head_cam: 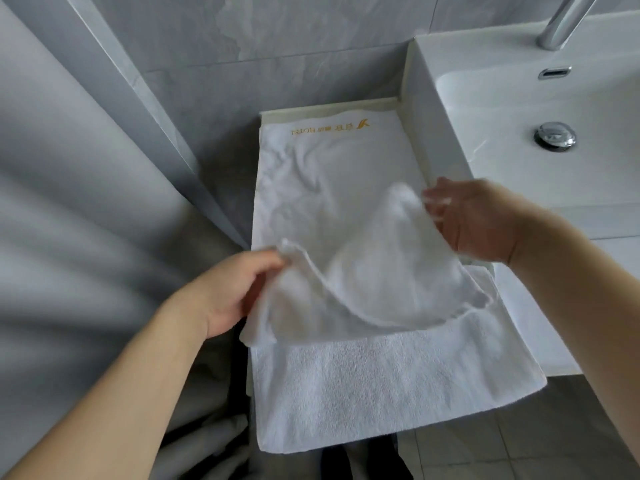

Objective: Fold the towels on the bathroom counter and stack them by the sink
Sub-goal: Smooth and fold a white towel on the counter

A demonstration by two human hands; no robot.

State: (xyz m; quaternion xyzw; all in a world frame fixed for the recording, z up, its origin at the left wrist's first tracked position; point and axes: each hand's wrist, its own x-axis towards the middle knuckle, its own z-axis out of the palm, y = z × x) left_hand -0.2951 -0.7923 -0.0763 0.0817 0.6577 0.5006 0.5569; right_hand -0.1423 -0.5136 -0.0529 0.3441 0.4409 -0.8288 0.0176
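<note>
On the far left hangs a grey curtain [69,202], soft and blurry. Next to it is a grey tiled wall [277,46].

The left hand [235,289] comes in from the bottom left corner. Its fingers and thumb pinch the left corner of a small white towel [374,278]. That corner sits just past the left edge of the counter [381,106].

The counter is narrow and pale. It lies between the wall and the sink. A big white towel [363,393] covers almost all of it. This big towel lies flat. It has gold letters [329,128] near the back edge of the counter. Its near end hangs down over the front edge of the counter, above the grey floor [519,445].

The small towel is held up over the middle of the big towel. It sags in the middle like a hammock. Its low edge touches the big towel near the front edge of the counter.

The right hand [474,220] comes in from the right. Its fingertips pinch the other corner of the small towel, close to the right edge of the counter.

On the far right is the white sink [554,188]. It touches the right edge of the counter. It has a shiny round drain [555,136]. A shiny tap [568,19] stands at the back of the sink.
</note>
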